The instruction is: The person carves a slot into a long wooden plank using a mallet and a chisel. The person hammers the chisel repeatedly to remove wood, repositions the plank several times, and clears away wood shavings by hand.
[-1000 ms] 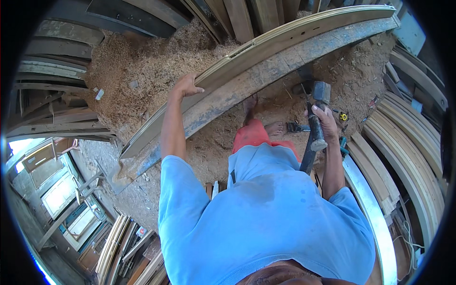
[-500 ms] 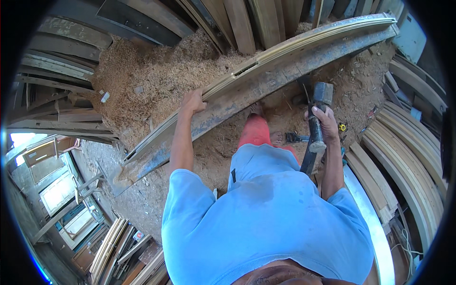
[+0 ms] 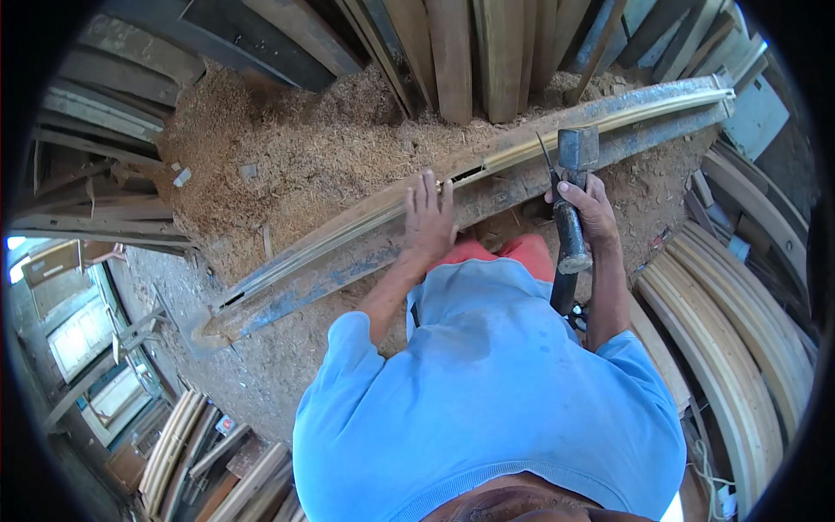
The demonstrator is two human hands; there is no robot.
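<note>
A long wooden plank (image 3: 348,228) with a pale grooved edge and a dark slot lies slantwise on a worn, paint-stained beam (image 3: 322,274). My left hand (image 3: 428,222) rests on the plank just left of the slot, fingers stretched out and holding nothing. My right hand (image 3: 593,209) is closed round a hammer (image 3: 571,235) with a heavy dark metal head, above the near side of the beam. A thin pointed metal tool (image 3: 546,155) sticks up beside the hammer from the same hand; its lower part is hidden.
Wood shavings (image 3: 296,157) lie heaped beyond the plank. Upright boards (image 3: 452,61) lean at the back. Stacked timber (image 3: 104,209) fills the left side, and curved boards (image 3: 739,348) lie at the right. More timber strips (image 3: 178,444) are at the lower left.
My left hand has let go of the plank's edge and moved right, laying its fingers flat near the slot. The plank has tipped, showing more of its top. The hammer has shifted slightly left.
</note>
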